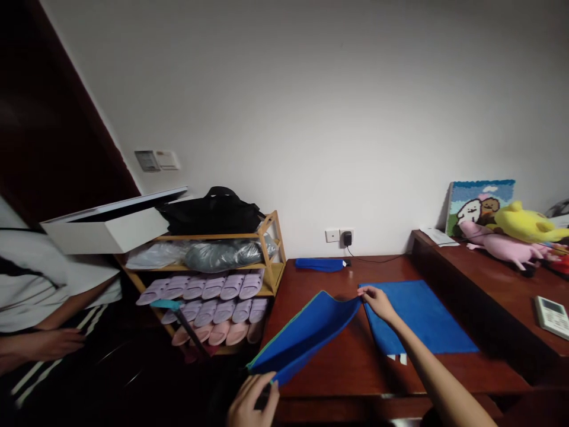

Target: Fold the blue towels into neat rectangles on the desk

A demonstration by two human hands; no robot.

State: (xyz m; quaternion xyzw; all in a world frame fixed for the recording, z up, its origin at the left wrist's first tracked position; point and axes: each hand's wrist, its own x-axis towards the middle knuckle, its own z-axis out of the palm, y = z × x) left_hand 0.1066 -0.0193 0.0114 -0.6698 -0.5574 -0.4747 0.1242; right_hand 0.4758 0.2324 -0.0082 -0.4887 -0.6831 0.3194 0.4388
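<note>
A blue towel (311,332) with a green edge along one side is stretched slantwise above the reddish-brown table (320,373), sagging in the middle. My left hand (255,400) pinches its near left corner at the table's front left. At the far right corner, my right hand (377,303) is closed on the cloth between thumb and fingers. Just beyond my right hand, a second blue towel (422,317) lies flat, with white tags at its near edge. A folded blue cloth (320,264) rests near the wall.
Left of the table stands a wooden shoe rack (271,255) with slippers (222,286), a black bag (213,213) and a white box (111,228). A person (48,296) stands at far left. Plush toys (498,243) and a remote control (552,314) sit on the raised right surface.
</note>
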